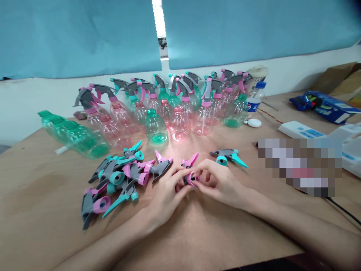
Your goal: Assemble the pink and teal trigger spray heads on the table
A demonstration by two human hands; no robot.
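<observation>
Both my hands meet at the middle of the wooden table [42, 210] around one spray trigger head [189, 169], grey with a pink trigger and pink collar. My left hand [166, 194] has its fingers curled on the head's left side. My right hand [218, 180] pinches the pink collar from the right. A pile of several loose trigger heads [118, 178], pink and teal, lies just left of my left hand. One more teal trigger head [228, 157] lies beyond my right hand.
Several pink and green clear bottles [180, 124] stand in rows at the back, some capped with triggers. Green bottles [76, 135] lie on their sides at left. A water bottle [255, 98], a white power strip [301, 130] and a blue package [327, 105] sit at right.
</observation>
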